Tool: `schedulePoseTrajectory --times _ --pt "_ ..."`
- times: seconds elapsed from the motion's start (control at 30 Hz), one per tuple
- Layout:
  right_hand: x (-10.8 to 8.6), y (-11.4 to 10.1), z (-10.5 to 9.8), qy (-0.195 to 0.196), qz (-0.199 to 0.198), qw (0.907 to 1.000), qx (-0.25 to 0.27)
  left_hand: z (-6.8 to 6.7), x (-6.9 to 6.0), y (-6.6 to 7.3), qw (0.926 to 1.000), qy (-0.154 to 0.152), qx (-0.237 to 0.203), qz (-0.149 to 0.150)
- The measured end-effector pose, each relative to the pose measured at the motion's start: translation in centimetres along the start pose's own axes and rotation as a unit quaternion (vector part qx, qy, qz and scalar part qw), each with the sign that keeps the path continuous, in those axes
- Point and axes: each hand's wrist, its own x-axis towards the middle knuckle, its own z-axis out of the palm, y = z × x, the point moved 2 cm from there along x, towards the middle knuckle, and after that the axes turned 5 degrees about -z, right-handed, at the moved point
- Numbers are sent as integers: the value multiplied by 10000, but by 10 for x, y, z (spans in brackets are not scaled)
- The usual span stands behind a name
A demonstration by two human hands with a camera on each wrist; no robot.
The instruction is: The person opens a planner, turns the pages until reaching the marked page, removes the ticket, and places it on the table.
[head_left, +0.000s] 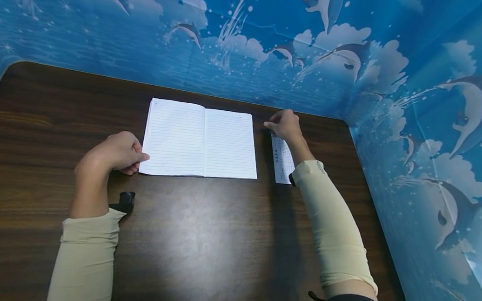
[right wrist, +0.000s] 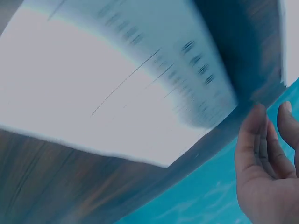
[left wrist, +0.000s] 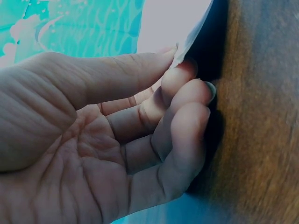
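Note:
An open lined notebook point(head_left: 229, 145) lies on the dark wooden table, its ruled pages bare of visible writing. At its lower left corner, my left hand point(head_left: 116, 153) pinches the page edge between thumb and forefinger. The left wrist view shows this grip closely, with the white page point(left wrist: 173, 23) lifted slightly off the wood and the other fingers curled below. To the right of the notebook lies a printed paper slip point(head_left: 282, 160) with a grid. My right hand point(head_left: 286, 125) hovers by its top end. In the right wrist view, its thumb and fingers stand apart, with nothing between them.
The table point(head_left: 201, 241) has a rounded far edge just behind the notebook. A blue dolphin-patterned curtain point(head_left: 147, 46) hangs along the back and right sides. Beige sleeves cover both forearms, and a black wrist device point(head_left: 126, 201) sits at the left wrist.

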Motion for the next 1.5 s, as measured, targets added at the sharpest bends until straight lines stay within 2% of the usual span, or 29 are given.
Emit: schedulePoseTrajectory --times 0.2,0.5,0.67,0.93,1.07,1.2,1.3,1.37,1.5 --pt "-1 -15 22 -275 14 9979 578 2 1 0 10000 1 -3 -9" --pt "3 -21 42 -10 479 9937 1015 1 0 1 10000 8 -28 -1" --pt "0 -22 40 95 712 9904 1177 0 -2 4 10000 -9 -36 -37" --pt "-5 -22 38 153 816 9854 1486 -1 -2 3 10000 -13 -87 -3" --pt "-6 -21 40 208 892 9849 1472 -1 -4 4 9999 78 -17 61" --pt "-3 -22 44 216 911 9842 1504 -5 -12 9 9994 250 205 105" --pt "0 -24 45 182 863 9830 1612 -11 -21 15 9985 401 295 232" --pt "2 -25 44 193 883 9824 1636 -16 -25 25 9978 475 314 353" --pt "5 -25 41 241 984 9815 1627 -25 -33 57 9954 608 388 625"
